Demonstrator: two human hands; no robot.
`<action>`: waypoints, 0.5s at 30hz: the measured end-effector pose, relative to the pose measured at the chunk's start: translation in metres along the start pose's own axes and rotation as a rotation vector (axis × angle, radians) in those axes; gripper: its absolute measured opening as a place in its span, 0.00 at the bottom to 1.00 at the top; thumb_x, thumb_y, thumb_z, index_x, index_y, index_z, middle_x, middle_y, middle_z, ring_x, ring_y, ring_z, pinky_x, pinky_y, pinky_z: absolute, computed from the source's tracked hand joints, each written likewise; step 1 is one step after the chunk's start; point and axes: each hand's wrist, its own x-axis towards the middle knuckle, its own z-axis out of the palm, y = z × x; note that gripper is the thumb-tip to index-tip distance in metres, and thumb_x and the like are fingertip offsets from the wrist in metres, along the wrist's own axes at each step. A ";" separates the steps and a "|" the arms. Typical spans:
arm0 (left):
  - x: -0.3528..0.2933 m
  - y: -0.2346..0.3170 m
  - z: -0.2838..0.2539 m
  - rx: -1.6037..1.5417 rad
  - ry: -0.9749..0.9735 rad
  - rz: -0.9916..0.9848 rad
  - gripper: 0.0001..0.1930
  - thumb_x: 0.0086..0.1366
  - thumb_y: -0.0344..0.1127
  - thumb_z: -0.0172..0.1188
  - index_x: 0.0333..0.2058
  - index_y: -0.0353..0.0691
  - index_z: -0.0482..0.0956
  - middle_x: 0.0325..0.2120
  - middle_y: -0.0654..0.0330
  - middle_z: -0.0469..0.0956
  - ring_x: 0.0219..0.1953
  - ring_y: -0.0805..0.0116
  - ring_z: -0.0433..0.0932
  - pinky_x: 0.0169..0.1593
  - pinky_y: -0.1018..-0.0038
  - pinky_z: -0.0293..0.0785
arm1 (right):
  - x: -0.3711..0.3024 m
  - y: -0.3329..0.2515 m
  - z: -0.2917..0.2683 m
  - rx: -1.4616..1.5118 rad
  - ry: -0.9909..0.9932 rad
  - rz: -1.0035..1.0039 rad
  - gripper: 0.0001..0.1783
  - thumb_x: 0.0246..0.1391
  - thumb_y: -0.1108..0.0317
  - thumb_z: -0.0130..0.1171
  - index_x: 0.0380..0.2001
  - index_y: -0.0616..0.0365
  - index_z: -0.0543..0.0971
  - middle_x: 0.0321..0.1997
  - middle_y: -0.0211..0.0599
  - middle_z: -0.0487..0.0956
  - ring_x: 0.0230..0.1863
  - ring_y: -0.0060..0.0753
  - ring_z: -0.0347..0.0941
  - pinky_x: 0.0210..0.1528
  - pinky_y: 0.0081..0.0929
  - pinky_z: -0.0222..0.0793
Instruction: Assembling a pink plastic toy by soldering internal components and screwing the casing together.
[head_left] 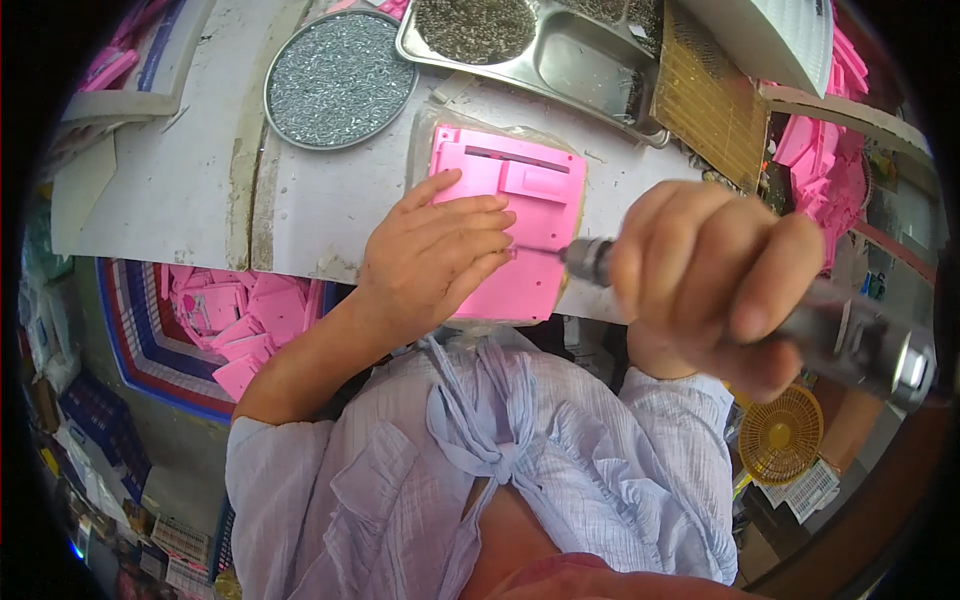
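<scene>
A pink plastic panel (520, 285) with a long slot, a raised block and small holes lies on a plastic-wrapped pad at the table's front edge. My left hand (435, 245) rests on its left side, fingers stretched across the surface. Those fingertips are close to the bit of an electric screwdriver (850, 335). My right hand (705, 270) is wrapped round the grey and black driver, which lies nearly level and points left. The bit meets the panel near the fingertips. Whether a screw sits under it is too small to tell.
A round metal tray (340, 80) of silver screws and a steel compartment tray (575, 75) with dark small parts stand at the back. Pink parts fill a striped basket (150, 345) at lower left; more pink parts (825, 170) are piled right. A yellow basket (780, 435) sits lower right.
</scene>
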 end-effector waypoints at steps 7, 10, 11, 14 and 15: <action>-0.003 -0.002 -0.015 0.017 0.018 -0.024 0.11 0.54 0.27 0.71 0.37 0.42 0.83 0.37 0.59 0.87 0.47 0.63 0.86 0.67 0.52 0.63 | 0.003 0.019 0.021 0.017 -0.011 -0.006 0.16 0.64 0.51 0.65 0.36 0.50 0.75 0.17 0.22 0.70 0.16 0.21 0.67 0.20 0.23 0.69; -0.009 -0.005 -0.018 0.046 0.057 -0.010 0.12 0.53 0.28 0.72 0.37 0.42 0.83 0.35 0.60 0.87 0.45 0.64 0.86 0.66 0.52 0.63 | 0.006 0.023 0.024 0.015 -0.020 0.003 0.16 0.64 0.51 0.65 0.36 0.50 0.74 0.17 0.22 0.71 0.16 0.21 0.67 0.20 0.23 0.69; -0.008 -0.006 -0.019 0.050 0.065 -0.005 0.12 0.53 0.28 0.72 0.37 0.42 0.83 0.35 0.60 0.86 0.45 0.65 0.86 0.66 0.52 0.63 | 0.007 0.024 0.026 0.010 -0.015 0.008 0.16 0.64 0.51 0.65 0.36 0.50 0.74 0.17 0.22 0.71 0.16 0.21 0.67 0.20 0.23 0.69; -0.010 -0.005 -0.022 0.070 0.084 0.001 0.12 0.53 0.28 0.73 0.37 0.42 0.83 0.35 0.60 0.86 0.44 0.65 0.86 0.66 0.52 0.63 | 0.010 0.024 0.029 0.007 -0.006 0.044 0.16 0.64 0.51 0.65 0.36 0.49 0.74 0.17 0.22 0.71 0.16 0.21 0.68 0.20 0.24 0.69; -0.011 -0.003 -0.024 0.079 0.086 0.000 0.12 0.53 0.28 0.73 0.37 0.42 0.83 0.35 0.59 0.86 0.45 0.64 0.86 0.66 0.52 0.63 | 0.011 0.024 0.030 0.004 -0.005 0.062 0.16 0.64 0.51 0.65 0.36 0.49 0.74 0.17 0.22 0.71 0.16 0.21 0.68 0.20 0.24 0.69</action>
